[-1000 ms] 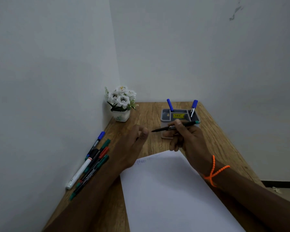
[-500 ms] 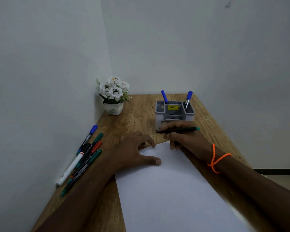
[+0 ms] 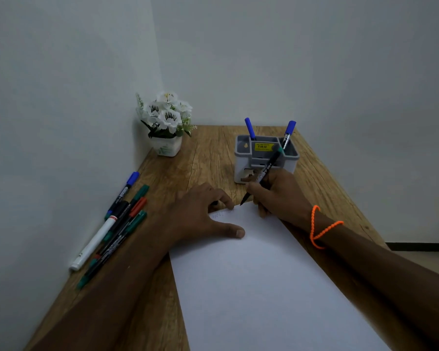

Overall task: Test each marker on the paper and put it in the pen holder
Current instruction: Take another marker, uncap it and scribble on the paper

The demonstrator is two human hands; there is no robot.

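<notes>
A white sheet of paper [image 3: 259, 279] lies on the wooden table [image 3: 208, 158]. My right hand [image 3: 276, 193] grips a black marker with a green end [image 3: 266, 171], tilted, with its tip at the paper's far edge. My left hand [image 3: 203, 214] lies flat with fingers spread on the paper's far left corner, beside faint marks [image 3: 219, 215]. The grey pen holder [image 3: 241, 160] stands just beyond my right hand, with two blue-capped markers [image 3: 250, 128] upright in it.
Several loose markers [image 3: 117, 224] lie along the left wall: blue, green, red and one white. A small pot of white flowers [image 3: 166, 122] stands in the far left corner. Walls close the left and far sides; the table's right edge drops to the floor.
My left hand came down flat onto the paper's corner. My right hand swung the marker from level to tilted, tip down at the paper's far edge.
</notes>
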